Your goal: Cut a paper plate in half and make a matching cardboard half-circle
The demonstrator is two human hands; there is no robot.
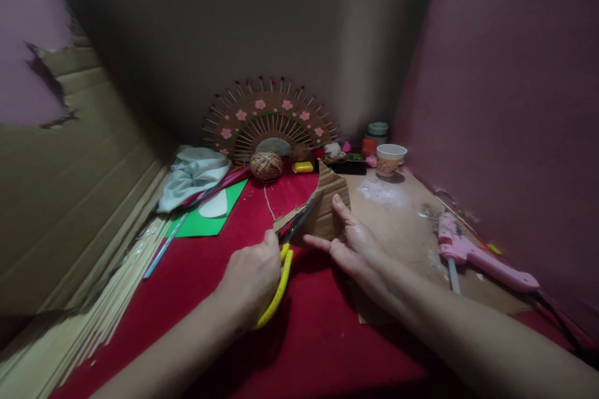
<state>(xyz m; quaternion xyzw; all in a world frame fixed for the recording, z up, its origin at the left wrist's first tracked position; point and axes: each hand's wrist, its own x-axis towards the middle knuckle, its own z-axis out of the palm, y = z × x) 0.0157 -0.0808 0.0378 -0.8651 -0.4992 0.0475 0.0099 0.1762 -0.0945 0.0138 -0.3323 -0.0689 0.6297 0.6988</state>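
Note:
My left hand [253, 274] is closed around the yellow handles of a pair of scissors [281, 287]. The dark blades point up and to the right, lying across a piece of brown corrugated cardboard [330, 202]. A narrow strip of the cardboard stands off to the left of the blades, near my left fingers. My right hand [353, 243] grips the cardboard at its lower right edge, thumb on the near face and one finger stretched out below it. Both hands are above the red cloth [313, 324].
Behind stand a decorated stick fan [259, 106], a twine ball [266, 166] and a paper cup [390, 159]. At right, a pink glue gun [486, 259] lies on a cardboard sheet [402, 224]. Thin wooden sticks [116, 287], green paper [206, 224] and pale cloth [196, 174] lie left.

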